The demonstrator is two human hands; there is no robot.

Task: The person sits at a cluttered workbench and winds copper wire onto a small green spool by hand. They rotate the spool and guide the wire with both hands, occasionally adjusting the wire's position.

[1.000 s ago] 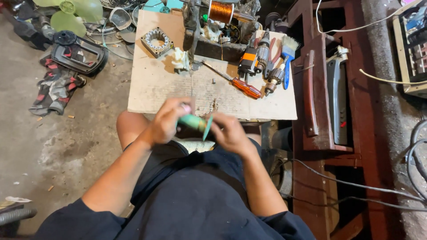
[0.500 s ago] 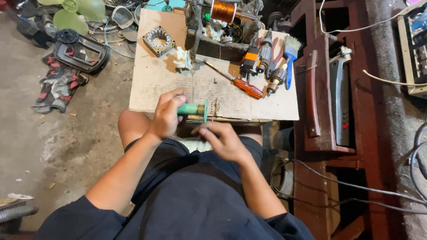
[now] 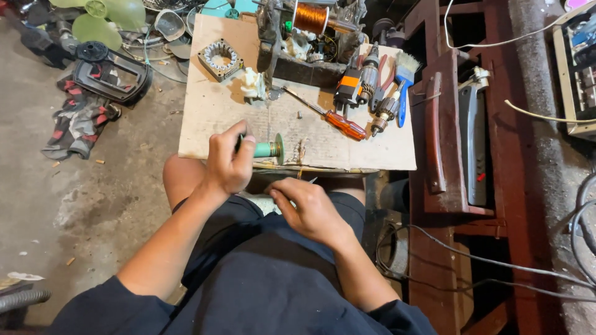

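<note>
My left hand (image 3: 228, 160) grips a small green spool (image 3: 268, 149) with a flat flange, held over the near edge of a cardboard-covered work surface (image 3: 211, 121). My right hand (image 3: 305, 203) rests low over my lap in dark shorts, fingers curled, pinching something thin that I cannot make out. A fine wire seems to run from the spool up toward the winding rig (image 3: 304, 43) that carries a copper wire coil (image 3: 309, 17).
On the board lie a metal stator ring (image 3: 219, 59), an orange-handled screwdriver (image 3: 338, 123), motor armatures (image 3: 369, 77) and a blue brush (image 3: 403, 80). A dark red wooden frame (image 3: 444, 124) stands at the right. Green fan blades (image 3: 102, 15) and a black housing (image 3: 112, 74) lie on the concrete floor.
My left hand has lifted the green spool from my lap up over the board's near edge. My right hand has let go of it and dropped toward my lap.
</note>
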